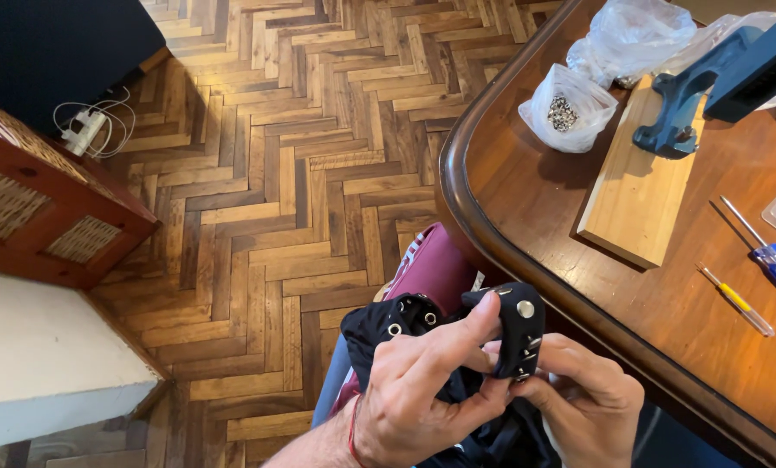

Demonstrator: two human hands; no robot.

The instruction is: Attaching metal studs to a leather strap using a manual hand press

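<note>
both hands closed on a black studded garment below the table edge

head view: a black fabric garment with metal eyelets and round studs is held in front of the body, just below the rounded edge of a dark wooden table. the left hand is wrapped over the fabric, its fingers curled and its thumb pressed against a folded black strap that carries a silver stud. the right hand is closed on the same strap from the other side, fingers bent around the cloth. a red string is seen on the left wrist. a maroon cloth lies behind the garment, over the lap.

on the table a pale wooden board is laid, and a blue hand press is rested on its far end. a clear plastic bag of small metal eyelets is set beside the board, with more crumpled clear bags behind it. a blue-handled screwdriver and a yellow-handled screwdriver are laid near the right edge. a herringbone parquet floor is seen at the left, with a wicker-panelled wooden cabinet and a white charger with coiled cable.
</note>
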